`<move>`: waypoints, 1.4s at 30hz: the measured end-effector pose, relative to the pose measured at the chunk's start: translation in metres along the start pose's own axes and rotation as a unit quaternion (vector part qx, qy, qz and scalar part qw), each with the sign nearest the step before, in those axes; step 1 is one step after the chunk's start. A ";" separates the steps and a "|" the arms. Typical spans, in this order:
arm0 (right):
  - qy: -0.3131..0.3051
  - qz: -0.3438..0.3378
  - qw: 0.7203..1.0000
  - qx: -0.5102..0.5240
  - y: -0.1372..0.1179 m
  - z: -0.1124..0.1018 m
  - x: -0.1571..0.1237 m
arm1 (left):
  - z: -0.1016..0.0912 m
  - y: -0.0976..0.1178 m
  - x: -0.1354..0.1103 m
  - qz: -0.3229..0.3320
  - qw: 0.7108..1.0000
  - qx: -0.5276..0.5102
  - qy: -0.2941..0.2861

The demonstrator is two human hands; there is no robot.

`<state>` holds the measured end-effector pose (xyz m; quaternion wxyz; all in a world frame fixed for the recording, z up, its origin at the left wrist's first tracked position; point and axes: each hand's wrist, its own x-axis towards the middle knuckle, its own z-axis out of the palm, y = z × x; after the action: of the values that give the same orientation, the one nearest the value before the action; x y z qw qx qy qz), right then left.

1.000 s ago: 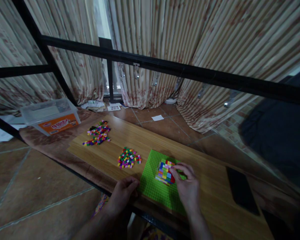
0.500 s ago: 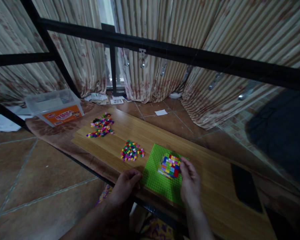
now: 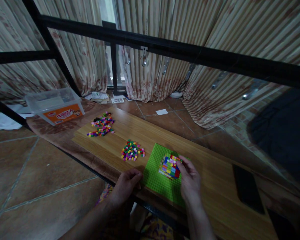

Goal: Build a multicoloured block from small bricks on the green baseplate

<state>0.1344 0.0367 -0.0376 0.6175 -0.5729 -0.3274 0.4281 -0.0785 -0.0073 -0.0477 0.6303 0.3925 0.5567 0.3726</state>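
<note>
On a green studded baseplate (image 3: 152,166) stands a square block of building bricks (image 3: 170,165) in many colours. My right hand (image 3: 190,176) reaches over the plate from the right. Its thumb and forefinger pinch a building brick at the block's upper right corner, and the fingers partly hide that corner. Left of the baseplate, my left hand (image 3: 127,183) rests by the table's front edge with curled fingers. Whether it holds anything is hidden. Beyond it lies a small pile of loose bricks (image 3: 132,150).
A larger brick pile (image 3: 102,125) lies at the wooden tabletop's (image 3: 140,123) far left end. Past it stands a clear plastic box (image 3: 56,106) with an orange label. A dark flat slab (image 3: 247,188) lies on the right. A black metal bar (image 3: 170,50) crosses above.
My right thumb and fingertips have shifted slightly inward over the block's upper right corner. The left hand stays where it was.
</note>
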 end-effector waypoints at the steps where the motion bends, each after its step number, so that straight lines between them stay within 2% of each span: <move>1: -0.002 0.001 1.000 0.002 -0.001 0.000 0.000 | 0.000 0.000 0.000 0.002 1.000 0.001 -0.002; 12: 0.012 0.027 0.999 0.015 0.000 0.006 0.004 | -0.002 -0.008 0.003 0.018 0.999 0.033 -0.003; 18: 0.002 0.014 1.000 0.025 -0.001 0.004 0.001 | -0.001 -0.003 0.002 0.019 0.999 0.039 0.004; 23: 0.012 -0.006 1.000 0.027 -0.003 0.000 0.000 | -0.001 0.002 0.001 0.045 0.998 0.033 0.005; 31: -0.026 0.011 0.999 -0.043 0.000 0.011 0.004 | -0.002 0.002 0.002 0.061 0.998 0.019 0.014; 34: -0.018 0.001 0.997 -0.070 0.003 0.010 0.003 | -0.004 0.002 0.000 0.064 0.998 -0.002 0.019; 39: -0.018 -0.003 0.994 -0.111 0.005 0.003 0.004 | -0.016 0.002 0.001 0.091 0.995 -0.029 0.041; 42: 0.014 -0.040 0.993 -0.113 -0.002 0.001 0.001 | -0.033 0.002 0.003 0.123 0.989 0.021 0.081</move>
<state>0.1341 0.0377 -0.0358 0.5699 -0.6310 -0.3881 0.3555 -0.1108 -0.0008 -0.0501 0.5235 0.4399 0.5612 0.4663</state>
